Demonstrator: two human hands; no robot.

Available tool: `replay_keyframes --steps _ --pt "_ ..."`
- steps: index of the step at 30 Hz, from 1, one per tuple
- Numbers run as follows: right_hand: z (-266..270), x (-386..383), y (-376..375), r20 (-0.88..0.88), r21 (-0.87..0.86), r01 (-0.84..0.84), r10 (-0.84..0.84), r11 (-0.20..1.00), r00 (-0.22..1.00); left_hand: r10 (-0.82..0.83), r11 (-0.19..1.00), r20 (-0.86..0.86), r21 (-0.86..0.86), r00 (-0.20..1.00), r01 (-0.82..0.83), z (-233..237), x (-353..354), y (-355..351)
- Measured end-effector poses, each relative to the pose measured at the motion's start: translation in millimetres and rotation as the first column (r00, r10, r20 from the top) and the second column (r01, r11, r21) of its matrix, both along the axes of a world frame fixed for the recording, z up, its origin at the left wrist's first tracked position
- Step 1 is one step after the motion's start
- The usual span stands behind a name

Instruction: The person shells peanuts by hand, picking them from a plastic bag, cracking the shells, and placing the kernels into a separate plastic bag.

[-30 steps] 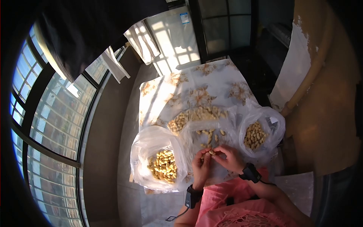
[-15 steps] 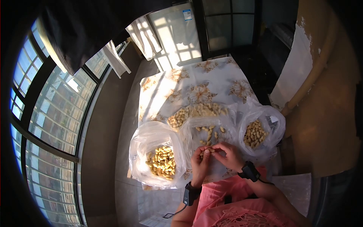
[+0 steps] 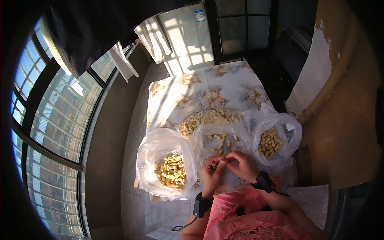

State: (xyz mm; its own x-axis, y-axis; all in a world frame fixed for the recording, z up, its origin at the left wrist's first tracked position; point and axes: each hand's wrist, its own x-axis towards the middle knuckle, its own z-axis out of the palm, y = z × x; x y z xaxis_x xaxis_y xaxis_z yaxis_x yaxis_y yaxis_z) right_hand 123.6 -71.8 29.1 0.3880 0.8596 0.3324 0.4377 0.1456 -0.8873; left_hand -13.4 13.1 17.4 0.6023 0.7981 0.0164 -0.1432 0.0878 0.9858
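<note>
My left hand [image 3: 211, 170] and my right hand [image 3: 239, 165] meet at the near side of the table, fingertips pinched together. Between them is a peanut [image 3: 222, 161], mostly covered by the fingers; another seems tucked in the left palm. Just beyond lies a clear plastic bag [image 3: 202, 138] with several loose unshelled peanuts [image 3: 222, 140] on it. To the left of my hands stands an open plastic bag [image 3: 146, 160] holding a heap of peanuts [image 3: 172, 172]. On the right, a smaller open bag [image 3: 294, 138] holds more peanuts [image 3: 270, 143].
Behind the middle bag lies a pile of peanuts [image 3: 190, 126] under or in clear plastic. A flowered cloth covers the table [image 3: 208, 82]. Windows [image 3: 64, 116] run along the left, dark clothing [image 3: 88, 32] hangs at upper left, and a brown panel [image 3: 344, 120] stands right.
My fingers have shifted slightly around the peanut, and the right fingertips have closed in nearer the left thumb. The bags and piles look the same.
</note>
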Motion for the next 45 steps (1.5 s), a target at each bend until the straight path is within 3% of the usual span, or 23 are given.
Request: replay_keyframes --steps 15,17,45 --pt "10 -2 0 0.014 -0.021 0.022 -0.021 1.000 1.000 0.008 1.000 0.070 -0.024 0.998 -0.006 0 3 1" --pt "11 -2 0 -0.005 -0.033 0.023 -0.023 0.999 1.000 0.026 0.998 0.012 -0.064 1.000 -0.025 -4 1 1" --pt "8 -2 0 0.000 -0.014 0.014 -0.014 1.000 1.000 0.032 0.997 0.012 -0.074 0.999 -0.031 -5 2 1"
